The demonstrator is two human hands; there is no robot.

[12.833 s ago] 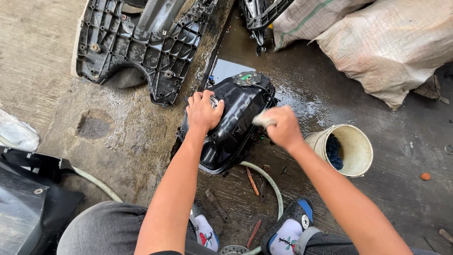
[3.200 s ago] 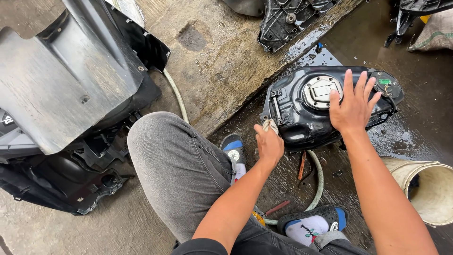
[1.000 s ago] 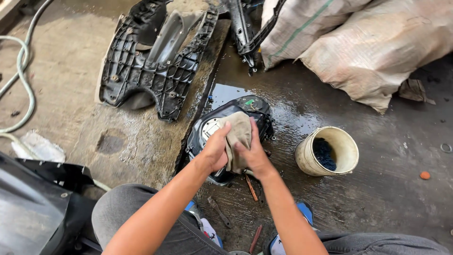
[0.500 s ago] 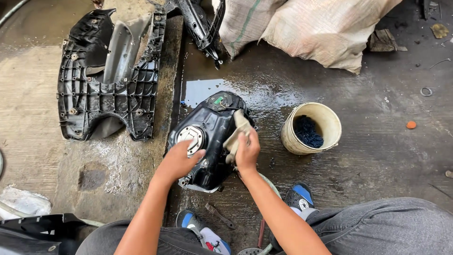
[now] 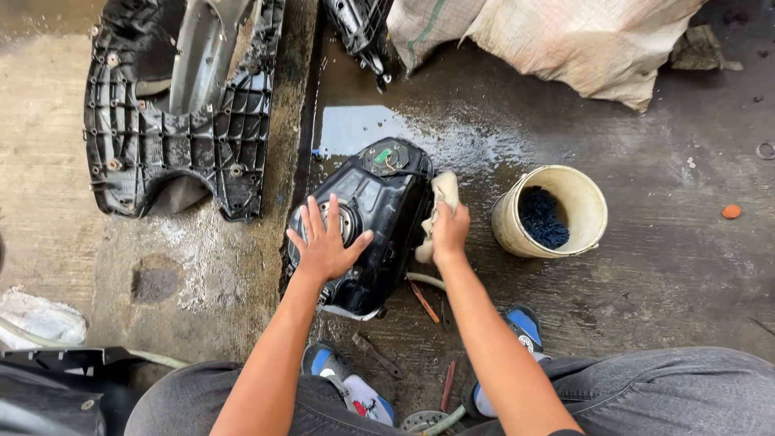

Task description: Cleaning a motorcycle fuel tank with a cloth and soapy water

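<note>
A glossy black fuel tank (image 5: 379,206) lies on wet concrete in front of me, its round filler cap under my palm. My left hand (image 5: 324,239) rests flat on the tank's top, fingers spread. My right hand (image 5: 449,229) grips a beige rag (image 5: 440,198) and presses it against the tank's right side. A green-marked fitting sits at the tank's far end.
A cream bucket (image 5: 585,202) holding a dark blue cloth stands to the right. A black ribbed plastic panel (image 5: 182,113) lies at upper left, woven sacks (image 5: 565,40) at the back. Small tools (image 5: 378,357) and a hose lie by my feet.
My left hand has opened flat over the filler cap. My right hand has slid the rag further along the tank's right side. The view shifted slightly.
</note>
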